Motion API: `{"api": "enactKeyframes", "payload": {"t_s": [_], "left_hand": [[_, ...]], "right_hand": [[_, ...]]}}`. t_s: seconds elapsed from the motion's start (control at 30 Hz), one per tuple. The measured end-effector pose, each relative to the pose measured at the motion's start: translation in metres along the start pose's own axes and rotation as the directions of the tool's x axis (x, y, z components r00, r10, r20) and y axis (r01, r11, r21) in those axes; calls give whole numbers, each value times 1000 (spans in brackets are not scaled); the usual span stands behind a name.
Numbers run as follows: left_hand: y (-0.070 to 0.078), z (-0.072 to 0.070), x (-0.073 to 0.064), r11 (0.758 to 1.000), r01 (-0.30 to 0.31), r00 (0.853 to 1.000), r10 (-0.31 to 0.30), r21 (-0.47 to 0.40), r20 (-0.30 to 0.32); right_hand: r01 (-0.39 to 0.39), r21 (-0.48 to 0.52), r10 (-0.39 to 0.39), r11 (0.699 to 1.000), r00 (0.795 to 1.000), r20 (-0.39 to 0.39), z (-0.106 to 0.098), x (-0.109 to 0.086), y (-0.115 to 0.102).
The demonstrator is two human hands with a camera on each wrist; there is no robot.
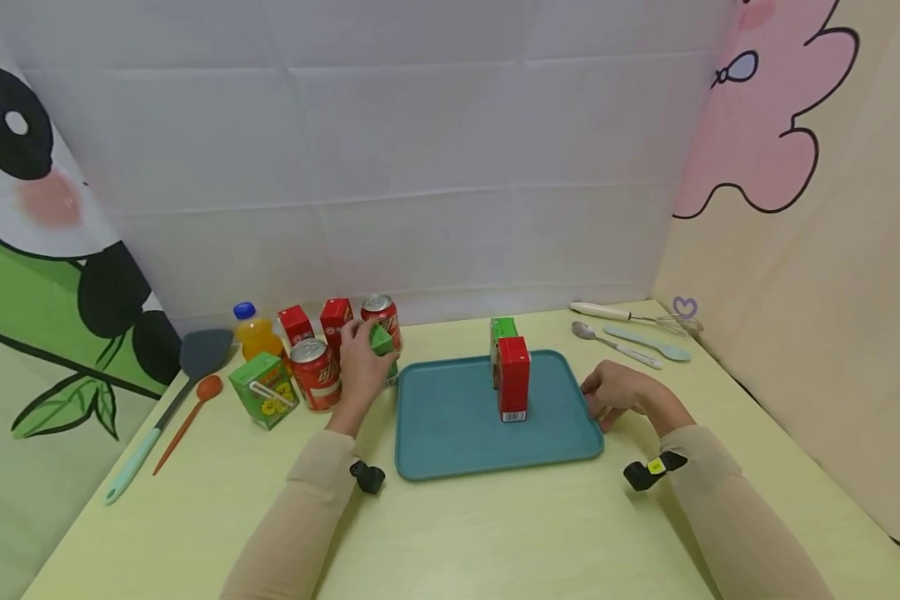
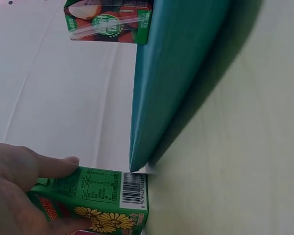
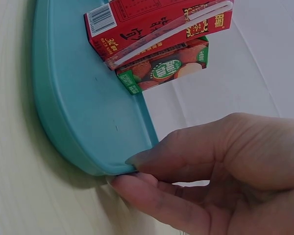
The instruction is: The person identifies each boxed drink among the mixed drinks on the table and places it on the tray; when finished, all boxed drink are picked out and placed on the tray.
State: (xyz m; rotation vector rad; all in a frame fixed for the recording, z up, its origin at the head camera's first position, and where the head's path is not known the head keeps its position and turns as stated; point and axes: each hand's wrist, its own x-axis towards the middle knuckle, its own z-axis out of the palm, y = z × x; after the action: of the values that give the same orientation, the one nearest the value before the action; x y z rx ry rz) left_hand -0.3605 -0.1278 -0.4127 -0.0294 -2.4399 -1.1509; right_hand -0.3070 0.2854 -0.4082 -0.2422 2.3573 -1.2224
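Note:
My left hand [image 1: 363, 367] grips a green drink carton [image 1: 381, 341] left of the teal tray [image 1: 446, 425]. In the left wrist view, thumb and fingers hold this carton [image 2: 108, 188] by its sides, its barcode end beside the tray's corner. My right hand [image 1: 624, 390] is at the tray's right edge. The right wrist view shows its thumb and fingers pinching the tray rim [image 3: 105, 169]. On the tray stand a red carton [image 1: 513, 382] with a straw and, behind it, a green-topped carton [image 1: 504, 326] with fruit pictures.
Left of the tray stand soda cans [image 1: 316, 377], red cartons [image 1: 296, 323], an orange drink bottle [image 1: 258, 335] and a green carton [image 1: 264, 392]. Farther left lie a spatula [image 1: 144, 454] and an orange spoon [image 1: 187, 427]. At back right are a whisk [image 1: 607, 312], a metal spoon [image 1: 622, 347] and a pale-green utensil [image 1: 648, 342].

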Motion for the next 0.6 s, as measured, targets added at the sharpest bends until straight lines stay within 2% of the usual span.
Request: {"api": "enactKeyframes", "payload": {"t_s": [0.17,0.33,0.43,0.6], "left_hand": [[4,-6,-1,1000,-18,1000,17,10,14],[16,-16,-3,999,-43,998,42,15,37],[27,-20,-4,996,-85,991,87,-19,106],[43,-17,-9,989,-126,954,143,-79,265]], "right_hand": [[0,0,0,1000,1000,-4,1,0,1],[-9,2,9,1000,1000,-9,3,0,2],[-10,-7,10,1000,1000,-10,3,0,2],[-6,-12,5,1000,1000,-10,2,0,0]]}}
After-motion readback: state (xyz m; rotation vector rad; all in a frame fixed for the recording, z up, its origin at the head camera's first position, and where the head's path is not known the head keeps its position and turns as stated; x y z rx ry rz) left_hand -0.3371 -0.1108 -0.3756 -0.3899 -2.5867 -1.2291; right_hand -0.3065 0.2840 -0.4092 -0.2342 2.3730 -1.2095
